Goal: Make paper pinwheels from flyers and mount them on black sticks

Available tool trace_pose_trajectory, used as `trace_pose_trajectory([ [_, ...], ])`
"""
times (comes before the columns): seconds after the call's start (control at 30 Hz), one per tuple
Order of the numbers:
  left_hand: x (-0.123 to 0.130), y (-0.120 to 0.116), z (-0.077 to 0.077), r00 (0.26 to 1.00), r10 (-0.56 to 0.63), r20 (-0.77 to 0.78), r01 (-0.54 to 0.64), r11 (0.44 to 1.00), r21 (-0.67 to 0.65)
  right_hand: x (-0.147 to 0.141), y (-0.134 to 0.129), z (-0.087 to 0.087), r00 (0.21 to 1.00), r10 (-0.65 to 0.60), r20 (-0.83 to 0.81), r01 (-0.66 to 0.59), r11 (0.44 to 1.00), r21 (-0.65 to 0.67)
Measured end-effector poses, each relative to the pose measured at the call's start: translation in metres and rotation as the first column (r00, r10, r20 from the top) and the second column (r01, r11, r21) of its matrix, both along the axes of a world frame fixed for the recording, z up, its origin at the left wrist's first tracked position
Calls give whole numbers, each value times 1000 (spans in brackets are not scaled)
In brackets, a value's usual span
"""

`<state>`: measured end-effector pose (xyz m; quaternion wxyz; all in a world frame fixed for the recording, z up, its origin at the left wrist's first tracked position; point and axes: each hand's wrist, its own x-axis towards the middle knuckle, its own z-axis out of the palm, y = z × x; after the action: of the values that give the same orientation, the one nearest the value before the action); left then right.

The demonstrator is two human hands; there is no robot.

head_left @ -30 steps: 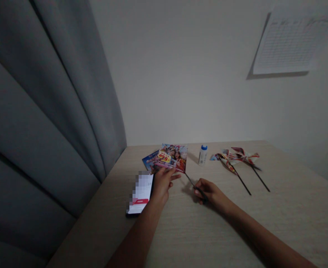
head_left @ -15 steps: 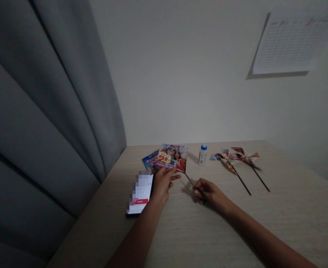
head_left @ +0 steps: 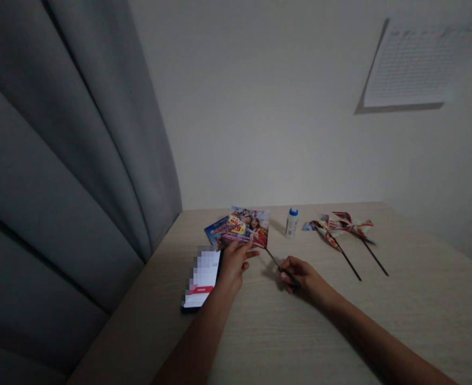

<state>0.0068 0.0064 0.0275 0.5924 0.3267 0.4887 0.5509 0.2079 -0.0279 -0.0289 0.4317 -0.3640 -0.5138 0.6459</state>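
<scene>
Basically, the left hand (head_left: 235, 259) pinches the flyer (head_left: 256, 222) by its lower edge, just beyond the phone (head_left: 204, 272), probably to steady it against the scissors (head_left: 274, 259). Those are gripped in the right hand (head_left: 299, 275), tip at the flyer's corner. Glue (head_left: 291, 224) stands off right, likely for elbow room.

The left hand (head_left: 233, 262) and the right hand (head_left: 302, 278) are both bare, with thin fingers (head_left: 243, 248) and narrow wrists (head_left: 230, 287). The left arm (head_left: 202, 337) and the right arm (head_left: 372, 330) are bare too, right to the edge of the view, and get wider away from the hands
</scene>
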Motion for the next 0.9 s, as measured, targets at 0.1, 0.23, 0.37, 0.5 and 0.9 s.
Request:
trace_pose_trajectory([
  [0.1,-1,0,0,1000,-14,17,14,1000,5,0,0,1,1000,6,5,-6,1000,0],
  [0.23,-1,0,0,998,-48,40,48,999,-7,-1,0,6,1000,7,5,-7,1000,0],
  [0.37,-1,-2,3,992,-115,57,116,993,-12,-2,-1,9,1000,14,-13,-14,1000,2],
  [0.5,-1,-2,3,988,-136,78,137,991,-4,-3,-2,15,1000,17,0,-17,1000,-3],
  [0.9,-1,-1,2,994,-84,76,86,996,-24,-5,-4,18,999,-25,28,24,1000,19],
])
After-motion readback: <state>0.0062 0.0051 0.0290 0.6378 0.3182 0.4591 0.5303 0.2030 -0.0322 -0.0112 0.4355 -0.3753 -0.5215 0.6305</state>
